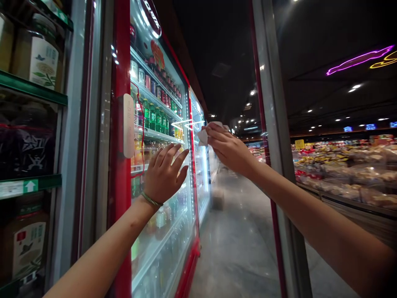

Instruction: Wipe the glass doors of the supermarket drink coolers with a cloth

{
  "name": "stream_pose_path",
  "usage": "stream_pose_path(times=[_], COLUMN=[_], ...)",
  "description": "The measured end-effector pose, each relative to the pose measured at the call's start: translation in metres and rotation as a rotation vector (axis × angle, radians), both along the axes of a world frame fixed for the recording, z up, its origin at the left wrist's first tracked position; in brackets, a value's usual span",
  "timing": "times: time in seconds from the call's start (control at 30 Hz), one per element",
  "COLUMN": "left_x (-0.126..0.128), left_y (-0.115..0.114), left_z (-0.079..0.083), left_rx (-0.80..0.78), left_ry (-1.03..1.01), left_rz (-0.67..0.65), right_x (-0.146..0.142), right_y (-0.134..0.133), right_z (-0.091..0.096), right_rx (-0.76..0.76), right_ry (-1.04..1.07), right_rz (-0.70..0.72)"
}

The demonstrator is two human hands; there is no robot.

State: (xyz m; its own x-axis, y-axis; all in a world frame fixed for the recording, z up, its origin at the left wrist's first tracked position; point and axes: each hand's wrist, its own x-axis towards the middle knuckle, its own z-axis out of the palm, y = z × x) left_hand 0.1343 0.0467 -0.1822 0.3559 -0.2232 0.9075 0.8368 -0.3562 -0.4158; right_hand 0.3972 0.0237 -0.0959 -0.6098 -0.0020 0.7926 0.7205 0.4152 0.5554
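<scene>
My right hand (229,149) reaches forward with its fingers closed on a crumpled white tissue (203,137), which seems to be held against a clear glass pane. Along the right of that pane runs a grey metal door frame (274,107) with a thin red inner edge. My left hand (166,171) is raised with its fingers spread and nothing in it; a thin band circles the wrist. Whether it touches the glass I cannot tell. Left of it, a white handle-like plate (128,126) sits on a red upright.
A lit red drinks fridge (163,103) with bottles and cans stands beyond my left hand. Shelves at the far left hold large labelled bottles (43,62). A grey floor aisle (235,231) runs ahead, with a display of packaged goods (347,174) to the right.
</scene>
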Motion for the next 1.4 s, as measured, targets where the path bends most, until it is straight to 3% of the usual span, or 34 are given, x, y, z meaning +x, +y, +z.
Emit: stream_pose_path(times=[0.07,0.2,0.37,0.53,0.73,0.87,1.03,1.17,1.4], left_x=[-0.001,-0.002,-0.011,-0.026,-0.04,-0.045,-0.046,-0.047,-0.048], left_y=[0.0,0.0,0.0,0.0,0.001,0.004,0.006,0.006,0.006], left_z=[-0.001,-0.001,-0.006,-0.014,-0.021,-0.027,-0.03,-0.031,-0.033], left_rx=[0.002,0.012,0.014,0.018,0.045,0.067,0.077,0.073,0.056], left_ry=[-0.004,-0.002,0.008,0.031,0.031,0.009,-0.025,-0.045,-0.104], left_rz=[-0.005,-0.012,0.012,0.025,0.039,0.031,0.017,0.003,-0.013], right_x=[-0.001,-0.006,-0.01,-0.016,-0.037,-0.041,-0.058,-0.067,-0.082], right_y=[0.001,0.002,-0.001,-0.001,-0.003,0.001,0.006,0.007,0.009], right_z=[0.0,0.004,0.004,0.01,0.006,0.007,0.001,0.001,0.006], right_rx=[-0.008,0.056,-0.005,0.072,0.024,0.083,0.036,0.072,0.009], right_ry=[-0.019,0.185,-0.087,0.08,-0.207,-0.032,-0.172,-0.04,-0.101], right_rz=[0.004,0.021,0.015,0.008,0.029,0.045,0.071,0.085,0.148])
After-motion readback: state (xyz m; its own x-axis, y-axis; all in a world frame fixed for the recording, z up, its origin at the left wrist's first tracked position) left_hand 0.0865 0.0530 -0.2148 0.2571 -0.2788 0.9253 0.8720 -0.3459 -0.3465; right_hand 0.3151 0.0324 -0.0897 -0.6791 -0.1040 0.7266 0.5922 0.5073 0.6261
